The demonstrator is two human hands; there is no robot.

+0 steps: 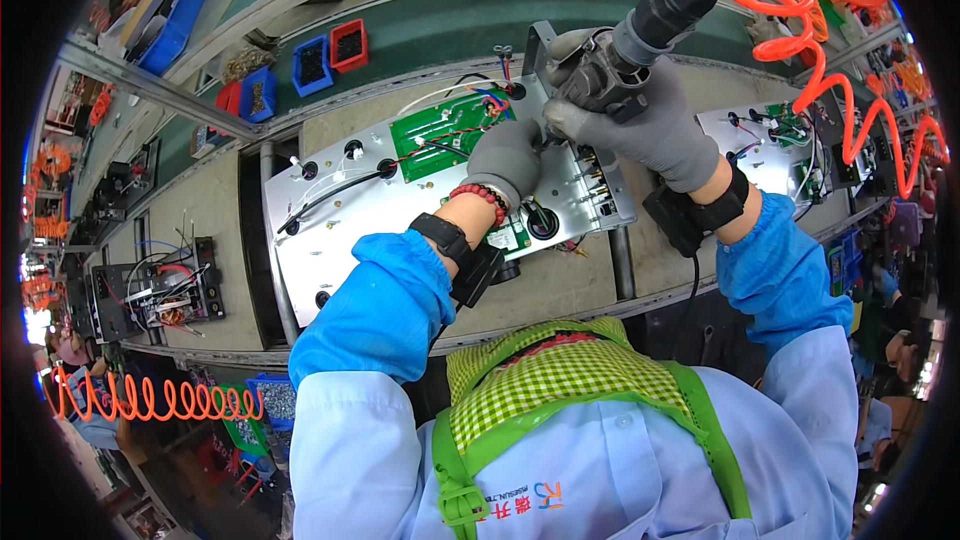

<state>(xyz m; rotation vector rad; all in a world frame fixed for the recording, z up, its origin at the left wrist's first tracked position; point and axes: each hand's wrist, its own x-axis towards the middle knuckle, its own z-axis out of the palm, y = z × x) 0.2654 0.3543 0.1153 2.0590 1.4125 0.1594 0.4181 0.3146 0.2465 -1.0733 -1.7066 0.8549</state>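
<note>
My right hand, in a grey glove, wraps round a dark grey air-powered driver with an orange hose on top. The driver stands over the right end of a silver metal chassis, and its tip is hidden. My left hand, gloved too, is curled against the chassis beside the driver; its fingertips and anything in them are hidden. A green circuit board with red, black and white wires is fixed on the chassis by my left hand. At the right end a bracket carries connectors.
A second chassis sits to the right, and a dark wired unit to the left. Blue and red bins of small parts stand beyond. An orange coiled hose hangs at right. Metal rails frame the line.
</note>
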